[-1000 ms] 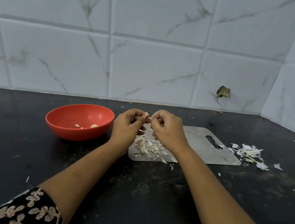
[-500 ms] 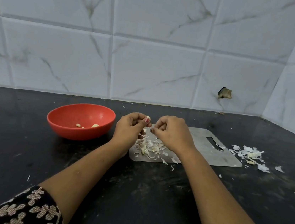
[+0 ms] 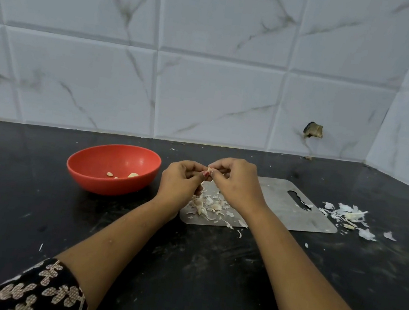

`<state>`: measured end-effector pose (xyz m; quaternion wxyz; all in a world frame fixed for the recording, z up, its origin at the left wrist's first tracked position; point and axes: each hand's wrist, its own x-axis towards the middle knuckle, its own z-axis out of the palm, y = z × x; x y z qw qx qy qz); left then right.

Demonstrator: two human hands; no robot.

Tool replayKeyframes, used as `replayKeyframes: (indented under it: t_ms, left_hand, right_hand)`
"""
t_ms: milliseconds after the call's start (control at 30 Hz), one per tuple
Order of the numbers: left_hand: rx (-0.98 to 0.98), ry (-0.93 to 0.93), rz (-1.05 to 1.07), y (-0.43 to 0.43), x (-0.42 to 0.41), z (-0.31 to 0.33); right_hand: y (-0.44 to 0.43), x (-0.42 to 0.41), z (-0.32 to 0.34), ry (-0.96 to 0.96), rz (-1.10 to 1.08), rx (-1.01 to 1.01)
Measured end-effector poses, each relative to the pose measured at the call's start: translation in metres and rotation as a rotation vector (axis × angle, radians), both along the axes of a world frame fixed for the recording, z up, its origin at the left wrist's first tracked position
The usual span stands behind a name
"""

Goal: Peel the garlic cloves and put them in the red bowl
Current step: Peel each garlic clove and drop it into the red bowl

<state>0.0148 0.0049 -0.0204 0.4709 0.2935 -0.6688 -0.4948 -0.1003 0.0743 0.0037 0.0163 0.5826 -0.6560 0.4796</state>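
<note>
Above the left end of a steel cutting board (image 3: 276,210), my left hand (image 3: 182,180) and my right hand (image 3: 238,182) meet at the fingertips. Both pinch one small garlic clove (image 3: 209,170), mostly hidden by the fingers. Under the hands lies a heap of cloves and papery skins (image 3: 207,205) on the board. The red bowl (image 3: 111,169) stands to the left on the black counter, with a few peeled cloves (image 3: 132,175) inside.
A second pile of white garlic skins (image 3: 348,216) lies on the counter right of the board. The tiled wall runs along the back and meets a side wall at the right. The counter's front edge crosses below my forearms.
Both hands have stayed together on the clove, shifting slightly as the fingers work at it. The bowl, board and skins have not moved.
</note>
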Motion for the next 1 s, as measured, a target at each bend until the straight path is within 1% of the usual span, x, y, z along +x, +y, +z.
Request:
replayKeyframes:
  t_ms: [167, 267, 533, 767, 1000]
  left_hand:
    - [-0.069, -0.04, 0.038, 0.001, 0.0005, 0.0003]
    - [-0.073, -0.042, 0.035, 0.0017, 0.0003, 0.0005]
    - [0.029, 0.036, -0.049, -0.0011, 0.0008, 0.0014]
    - [0.04, 0.098, -0.129, -0.0002, 0.0001, 0.0007]
    - [0.057, 0.148, -0.169, 0.0028, 0.0014, 0.0022]
  right_hand:
    - [0.0, 0.0011, -0.0014, -0.005, 0.022, -0.005]
    - [-0.0002, 0.0003, -0.002, -0.035, 0.027, -0.012]
    - [0.0054, -0.0008, 0.002, -0.227, 0.135, -0.014]
    - [0.0041, -0.0039, 0.0019, -0.223, 0.111, -0.059]
    - [0.0031, -0.0041, 0.0015, -0.218, 0.156, -0.033]
